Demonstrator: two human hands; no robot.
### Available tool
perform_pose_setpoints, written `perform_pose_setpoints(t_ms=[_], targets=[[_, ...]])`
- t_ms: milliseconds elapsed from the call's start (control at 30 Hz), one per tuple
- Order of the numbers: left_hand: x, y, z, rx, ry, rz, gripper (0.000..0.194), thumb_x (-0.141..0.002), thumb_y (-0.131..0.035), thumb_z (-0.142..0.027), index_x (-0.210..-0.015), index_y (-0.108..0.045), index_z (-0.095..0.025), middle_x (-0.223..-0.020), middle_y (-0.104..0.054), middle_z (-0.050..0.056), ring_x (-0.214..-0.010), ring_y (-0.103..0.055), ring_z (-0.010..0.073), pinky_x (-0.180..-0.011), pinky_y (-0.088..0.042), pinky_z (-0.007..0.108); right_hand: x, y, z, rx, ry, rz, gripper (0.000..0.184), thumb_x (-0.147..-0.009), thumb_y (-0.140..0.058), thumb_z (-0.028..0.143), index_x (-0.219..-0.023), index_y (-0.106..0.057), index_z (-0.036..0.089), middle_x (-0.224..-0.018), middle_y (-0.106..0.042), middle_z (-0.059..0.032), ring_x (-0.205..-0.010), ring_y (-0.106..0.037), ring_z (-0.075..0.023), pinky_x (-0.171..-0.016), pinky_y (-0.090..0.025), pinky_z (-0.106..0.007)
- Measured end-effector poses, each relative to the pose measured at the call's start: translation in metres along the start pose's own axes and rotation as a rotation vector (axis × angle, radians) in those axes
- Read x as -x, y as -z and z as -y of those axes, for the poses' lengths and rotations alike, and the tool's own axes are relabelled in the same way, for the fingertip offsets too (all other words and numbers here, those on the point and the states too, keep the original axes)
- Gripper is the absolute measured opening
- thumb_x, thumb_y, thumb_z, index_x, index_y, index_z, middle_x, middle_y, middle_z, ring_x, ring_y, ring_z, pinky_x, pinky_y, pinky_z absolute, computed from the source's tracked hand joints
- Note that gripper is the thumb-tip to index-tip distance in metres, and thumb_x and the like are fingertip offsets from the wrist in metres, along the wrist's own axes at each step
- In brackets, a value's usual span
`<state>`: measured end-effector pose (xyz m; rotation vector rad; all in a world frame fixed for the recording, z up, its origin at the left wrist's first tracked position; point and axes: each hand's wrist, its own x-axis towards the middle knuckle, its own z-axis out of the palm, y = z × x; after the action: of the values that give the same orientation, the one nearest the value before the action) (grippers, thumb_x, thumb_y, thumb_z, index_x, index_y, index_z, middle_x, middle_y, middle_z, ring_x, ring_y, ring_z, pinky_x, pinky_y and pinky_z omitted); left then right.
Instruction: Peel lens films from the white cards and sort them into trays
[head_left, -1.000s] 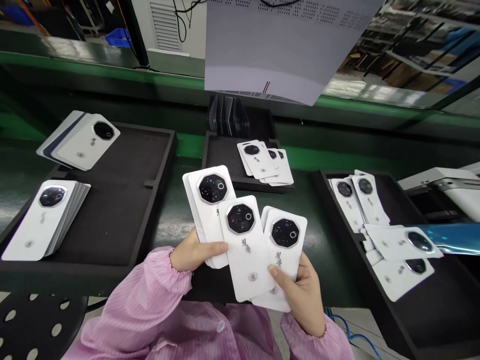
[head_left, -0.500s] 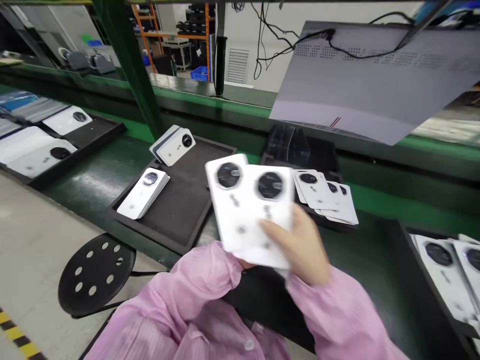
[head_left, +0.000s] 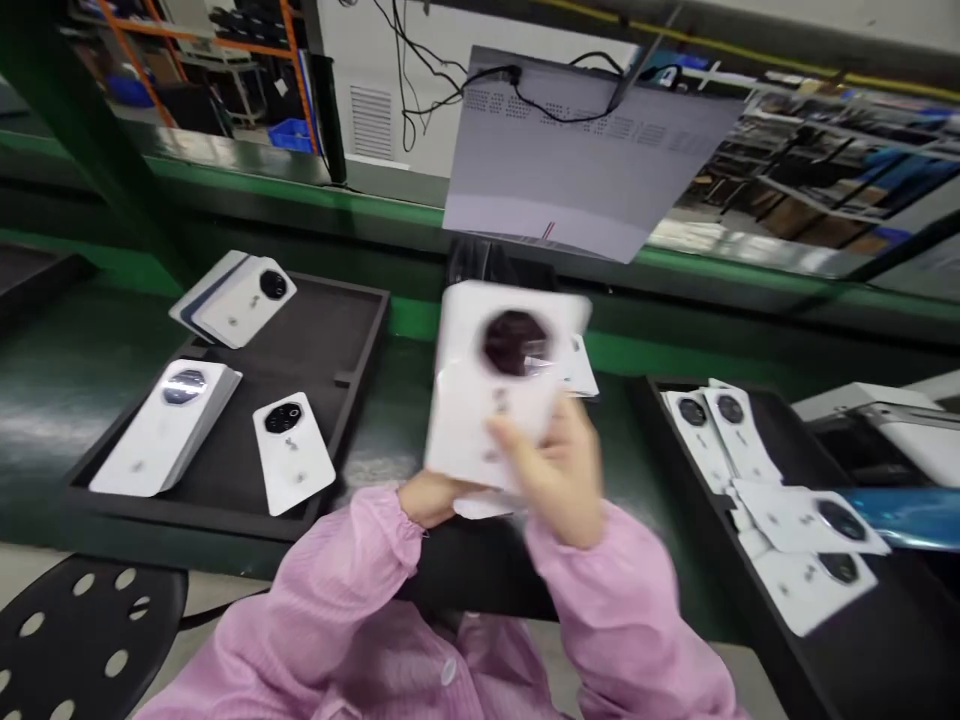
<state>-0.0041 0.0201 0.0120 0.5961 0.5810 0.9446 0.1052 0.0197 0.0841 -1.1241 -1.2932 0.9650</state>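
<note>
White phone-back cards (head_left: 469, 400), each with a dark octagonal camera print, are held upright in front of my chest, blurred by motion. My right hand (head_left: 559, 475) grips them from the right, its thumb across the front card. My left hand (head_left: 435, 497) holds the cards from below and behind; most of its fingers are hidden. To the left, a black tray (head_left: 360, 350) carries a thick pile of the cards (head_left: 154, 440), another pile with a dark sheet in it (head_left: 244, 305), and a single card (head_left: 294, 455) lying apart.
At the right, another black tray (head_left: 780, 650) holds several scattered cards (head_left: 814, 590) beside a shiny blue film (head_left: 907, 515). Behind my hands are dark upright sheets (head_left: 480, 262) and a partly hidden card (head_left: 581, 372). A grey printed panel (head_left: 570, 170) hangs overhead; a black stool (head_left: 90, 640) stands lower left.
The fanned cards in my hands have been brought together. A single card now lies in the left tray, where none lay half a second ago. My view swung left, then back right.
</note>
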Motion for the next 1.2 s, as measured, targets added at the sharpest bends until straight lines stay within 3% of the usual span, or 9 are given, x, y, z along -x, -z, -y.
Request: perform_pose_setpoints(t_ms=[67, 133, 200, 300, 400, 500, 600, 967, 1200], targets=[[0.001, 0.004, 0.001, -0.008, 0.093, 0.044, 0.034, -0.069, -0.072, -0.015, -0.101, -0.062, -0.011, -0.100, -0.067, 0.011, -0.088, -0.064, 0.0220, -0.079, -0.051, 0.038, 0.000, 0.047, -0.001, -0.069, 0.047, -0.216, 0.033, -0.074, -0.067, 0.028, -0.103, -0.052, 0.026, -0.094, -0.065, -0.0022, -0.071, -0.065, -0.0155, -0.055, -0.055, -0.025], [0.002, 0.006, 0.000, -0.032, 0.156, 0.060, 0.042, -0.062, -0.076, -0.010, -0.102, -0.064, -0.010, -0.099, -0.070, 0.013, -0.089, -0.065, 0.0262, -0.081, -0.051, 0.039, 0.000, 0.077, -0.012, -0.108, -0.036, -0.199, 0.035, -0.072, -0.070, 0.028, -0.104, -0.054, 0.026, -0.099, -0.066, -0.0034, -0.081, -0.066, -0.0183, -0.064, -0.057, -0.029], [0.001, 0.006, -0.002, -0.052, 0.169, 0.079, 0.044, -0.064, -0.074, -0.012, -0.107, -0.063, -0.012, -0.106, -0.069, 0.014, -0.096, -0.064, 0.0292, -0.084, -0.050, 0.042, 0.000, 0.088, -0.029, -0.114, -0.183, -0.082, 0.037, -0.071, -0.071, 0.029, -0.104, -0.055, 0.025, -0.101, -0.067, -0.0044, -0.087, -0.066, -0.0208, -0.071, -0.056, -0.033], [-0.001, 0.005, -0.002, -0.068, 0.156, 0.114, 0.047, -0.069, -0.072, -0.017, -0.114, -0.060, -0.013, -0.117, -0.064, 0.016, -0.106, -0.060, 0.0316, -0.090, -0.047, 0.044, 0.000, 0.082, -0.053, -0.129, -0.322, 0.074, 0.036, -0.071, -0.072, 0.030, -0.101, -0.056, 0.023, -0.101, -0.067, -0.0042, -0.090, -0.065, -0.0217, -0.075, -0.055, -0.036], [-0.002, 0.006, -0.002, -0.062, 0.182, 0.135, 0.048, -0.074, -0.068, -0.024, -0.119, -0.058, -0.014, -0.123, -0.060, 0.017, -0.113, -0.055, 0.0339, -0.094, -0.045, 0.047, -0.002, 0.071, -0.067, -0.208, -0.353, 0.128, 0.036, -0.071, -0.071, 0.032, -0.102, -0.055, 0.023, -0.103, -0.067, -0.0038, -0.094, -0.064, -0.0219, -0.081, -0.054, -0.038], [-0.002, 0.007, -0.002, -0.011, 0.221, 0.098, 0.054, -0.075, -0.067, -0.026, -0.126, -0.053, -0.014, -0.124, -0.059, 0.016, -0.117, -0.051, 0.0348, -0.099, -0.041, 0.048, -0.003, 0.069, -0.073, -0.271, -0.375, 0.111, 0.037, -0.071, -0.071, 0.032, -0.102, -0.054, 0.024, -0.104, -0.067, -0.0036, -0.096, -0.064, -0.0221, -0.083, -0.053, -0.039], [-0.003, 0.006, -0.004, 0.019, 0.252, 0.047, 0.062, -0.072, -0.067, -0.016, -0.131, -0.047, -0.017, -0.123, -0.060, 0.014, -0.117, -0.051, 0.0339, -0.100, -0.040, 0.048, -0.002, 0.070, -0.077, -0.298, -0.401, 0.093, 0.036, -0.070, -0.072, 0.032, -0.101, -0.055, 0.024, -0.104, -0.066, -0.0038, -0.097, -0.063, -0.0223, -0.085, -0.053, -0.040], [-0.005, 0.003, -0.007, -0.059, 0.265, 0.002, 0.052, -0.078, -0.064, -0.018, -0.128, -0.049, -0.017, -0.128, -0.057, 0.014, -0.117, -0.052, 0.0321, -0.095, -0.047, 0.044, 0.003, 0.076, -0.078, -0.299, -0.407, 0.050, 0.035, -0.072, -0.071, 0.030, -0.103, -0.055, 0.025, -0.105, -0.068, -0.0033, -0.094, -0.065, -0.0223, -0.083, -0.055, -0.041], [-0.003, 0.002, -0.010, -0.054, 0.270, -0.103, 0.064, -0.066, -0.072, -0.011, -0.127, -0.051, -0.017, -0.120, -0.063, 0.014, -0.113, -0.054, 0.0351, -0.095, -0.046, 0.048, 0.003, 0.083, -0.077, -0.258, -0.396, -0.013, 0.036, -0.072, -0.071, 0.032, -0.103, -0.055, 0.025, -0.102, -0.069, -0.0030, -0.090, -0.067, -0.0229, -0.079, -0.056, -0.041]])
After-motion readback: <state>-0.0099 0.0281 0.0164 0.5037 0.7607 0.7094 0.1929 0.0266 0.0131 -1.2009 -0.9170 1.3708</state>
